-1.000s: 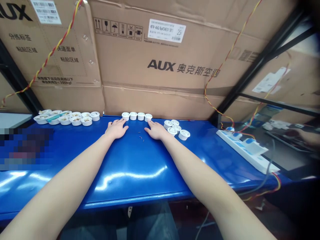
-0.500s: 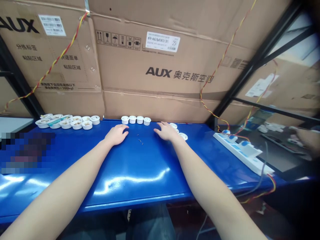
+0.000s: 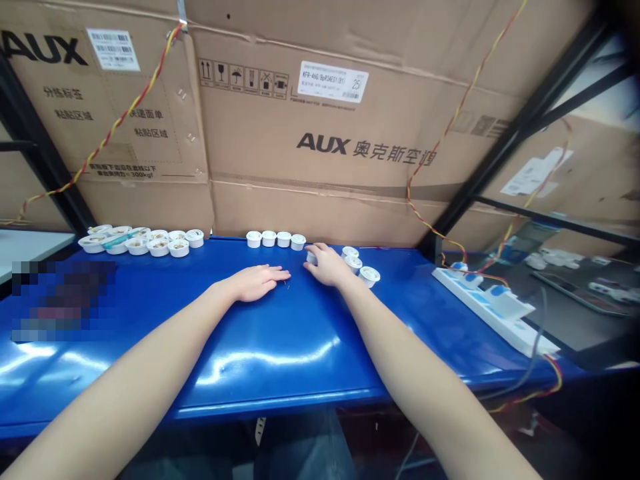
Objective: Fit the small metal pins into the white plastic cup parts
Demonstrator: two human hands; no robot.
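Observation:
My left hand [image 3: 256, 283] lies flat over the blue table, fingers stretched out and holding nothing. Beside its fingertips is a tiny dark bit [image 3: 288, 286]; other bits may be hidden under the hand. My right hand [image 3: 329, 265] has its thumb and fingers curled around a small white lidded cup [image 3: 311, 257], which shows only in part. Just left of that cup, several white lidded cups [image 3: 269, 239] stand in a row by the cardboard. To the right of my right hand are three more white cups [image 3: 369, 276], partly behind the wrist.
Open white cups with small contents [image 3: 159, 247] stand at the back left, a teal strip [image 3: 123, 240] across them. A white power strip [image 3: 495, 310] lies on the right. Large cardboard boxes [image 3: 310, 200] and a black metal frame [image 3: 480, 160] back the blue table [image 3: 280, 360].
My left hand has moved right and flattened over the small bits. My right hand has closed around a white cup, now visible at its fingers. The view has shifted slightly.

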